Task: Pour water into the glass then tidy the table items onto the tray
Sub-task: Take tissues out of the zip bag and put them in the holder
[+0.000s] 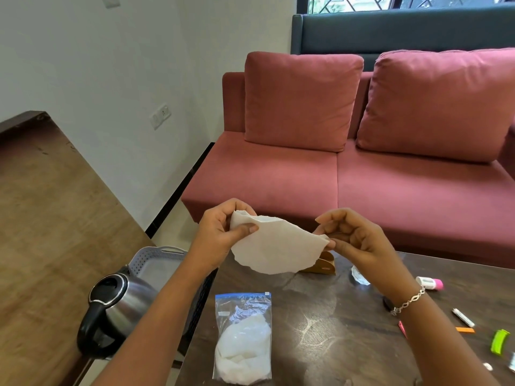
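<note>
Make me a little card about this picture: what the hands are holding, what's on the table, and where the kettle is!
Left hand: pinches one edge of the white paper sheet
Right hand: pinches the opposite edge
Sheet: held up above the dark table
On the table: zip bag of white stuff, pink-capped bottle, green clip
Kettle: left of the table, close to the grey tray
Behind: pink sofa
</note>
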`<state>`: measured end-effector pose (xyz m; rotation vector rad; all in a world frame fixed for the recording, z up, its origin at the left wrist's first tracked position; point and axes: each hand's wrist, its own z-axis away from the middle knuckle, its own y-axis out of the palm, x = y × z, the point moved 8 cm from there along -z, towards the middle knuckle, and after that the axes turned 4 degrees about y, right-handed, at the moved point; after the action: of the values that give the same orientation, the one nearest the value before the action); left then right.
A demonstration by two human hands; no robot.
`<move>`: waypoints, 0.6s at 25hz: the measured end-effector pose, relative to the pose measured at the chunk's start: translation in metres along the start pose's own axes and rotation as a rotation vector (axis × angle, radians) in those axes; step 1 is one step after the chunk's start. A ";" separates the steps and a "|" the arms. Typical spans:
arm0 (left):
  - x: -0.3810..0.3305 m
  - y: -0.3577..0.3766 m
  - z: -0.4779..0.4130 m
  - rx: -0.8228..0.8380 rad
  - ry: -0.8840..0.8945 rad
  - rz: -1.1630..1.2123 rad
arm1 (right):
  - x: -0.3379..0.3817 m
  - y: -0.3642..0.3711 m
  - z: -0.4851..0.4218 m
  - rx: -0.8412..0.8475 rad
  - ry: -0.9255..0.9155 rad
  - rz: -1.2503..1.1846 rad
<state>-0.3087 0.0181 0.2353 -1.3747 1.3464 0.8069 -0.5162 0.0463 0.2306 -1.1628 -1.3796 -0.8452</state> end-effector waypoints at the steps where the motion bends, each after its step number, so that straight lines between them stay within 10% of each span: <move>1: -0.003 -0.001 0.000 0.007 0.010 -0.027 | -0.001 0.000 0.000 -0.005 0.001 -0.001; 15: -0.034 0.006 0.002 0.048 0.132 -0.415 | 0.010 -0.005 0.004 -0.199 -0.105 0.358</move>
<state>-0.3193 0.0304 0.2655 -1.6195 1.1132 0.4094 -0.5219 0.0506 0.2400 -1.5716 -1.1395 -0.6812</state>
